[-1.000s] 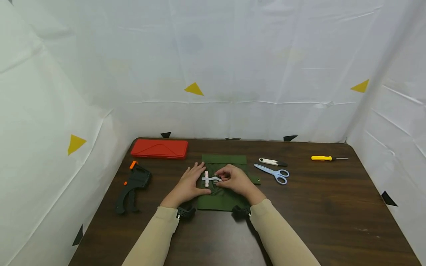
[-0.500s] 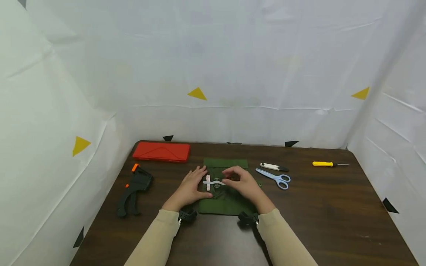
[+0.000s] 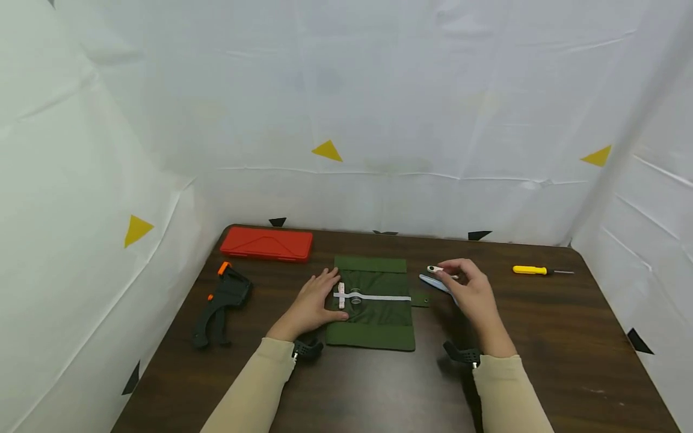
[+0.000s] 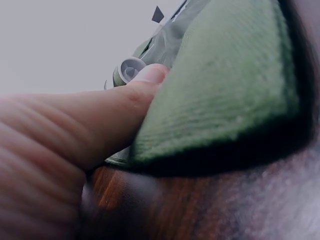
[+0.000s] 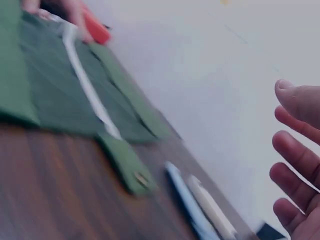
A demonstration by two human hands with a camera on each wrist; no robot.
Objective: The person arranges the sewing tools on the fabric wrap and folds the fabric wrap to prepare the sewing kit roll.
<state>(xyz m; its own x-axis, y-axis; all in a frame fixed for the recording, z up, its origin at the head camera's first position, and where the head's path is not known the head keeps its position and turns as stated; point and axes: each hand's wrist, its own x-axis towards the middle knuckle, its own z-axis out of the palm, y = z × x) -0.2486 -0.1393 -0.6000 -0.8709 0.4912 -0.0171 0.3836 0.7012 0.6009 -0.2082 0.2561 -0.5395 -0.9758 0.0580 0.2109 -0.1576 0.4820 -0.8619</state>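
Observation:
A green fabric roll-up pouch (image 3: 379,337) lies unfolded, crossed by a white elastic band (image 3: 384,297). Under the band's left end are a pale pink, marked strip (image 3: 341,288) and a small round spool (image 4: 131,67). My left hand (image 3: 311,307) rests with spread fingers on the pouch's left edge, its thumb (image 4: 120,107) on the fabric beside the spool. To the right, my right hand (image 3: 471,294) hovers over a white-and-black slim tool (image 3: 433,269) and light blue scissors (image 3: 431,281). Its fingers are loosely bent and hold nothing; it hides the scissors' handles.
At the back left is a red flat case (image 3: 265,243), with a black-and-orange clamp (image 3: 222,304) in front of it. A yellow-handled screwdriver (image 3: 533,270) lies at the far right. White sheeting (image 3: 406,120) stands behind the dark wooden table (image 3: 552,337).
My right hand has let go of the elastic band and moved right, from the pouch to above the white-and-black tool and scissors. The band now lies straight across. My left hand stays put.

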